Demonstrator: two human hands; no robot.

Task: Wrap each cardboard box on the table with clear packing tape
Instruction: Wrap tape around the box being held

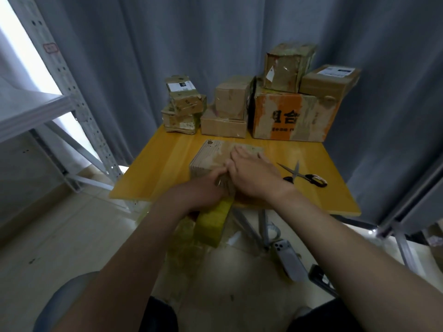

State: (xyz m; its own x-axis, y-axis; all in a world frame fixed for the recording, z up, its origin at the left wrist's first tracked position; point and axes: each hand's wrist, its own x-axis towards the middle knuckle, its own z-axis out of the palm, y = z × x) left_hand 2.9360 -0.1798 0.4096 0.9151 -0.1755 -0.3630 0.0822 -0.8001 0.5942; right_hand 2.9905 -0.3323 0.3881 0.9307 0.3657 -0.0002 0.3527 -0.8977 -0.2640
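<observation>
A flat cardboard box lies in the middle of the yellow table, its top glossy with tape. My right hand rests flat on the box's near right part, fingers spread. My left hand is at the box's near edge, closed on a yellowish roll of packing tape that hangs below the table edge. The thumb and fingertips of both hands meet at the box's front edge. The tape strip itself is too clear to make out.
Scissors lie open on the table right of my hands. Several other cardboard boxes stand stacked along the far edge, from a small pile to a big orange-printed box. A metal rack stands left. A phone sits below the table.
</observation>
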